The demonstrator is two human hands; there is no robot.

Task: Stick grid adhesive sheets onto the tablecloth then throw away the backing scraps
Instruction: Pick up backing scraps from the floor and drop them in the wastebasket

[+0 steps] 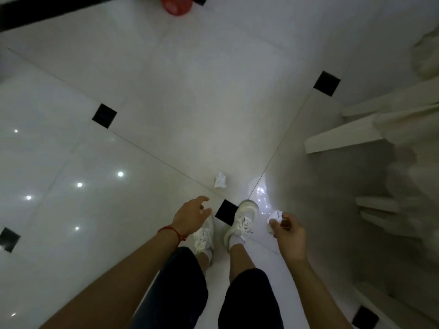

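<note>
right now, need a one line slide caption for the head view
Standing on glossy white floor tiles, right hand pinches a crumpled backing scrap, left hand open, another scrap lying ahead.

Dim, greyish view. Glossy floor tiles [166,103] mirror small ceiling lights as bright dots [120,174] at left, glare patch near right shoe [244,222]. Right side motion-blurred, shadowed. Wide-angle bending at edges; overall soft focus.

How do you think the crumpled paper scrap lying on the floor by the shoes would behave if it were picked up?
The crumpled scrap looks small and thin, so it is probably very light. Its creased, irregular shape suggests it would squash easily and not roll far. On the glossy floor tile it might skid if nudged rather than pinched.
</note>
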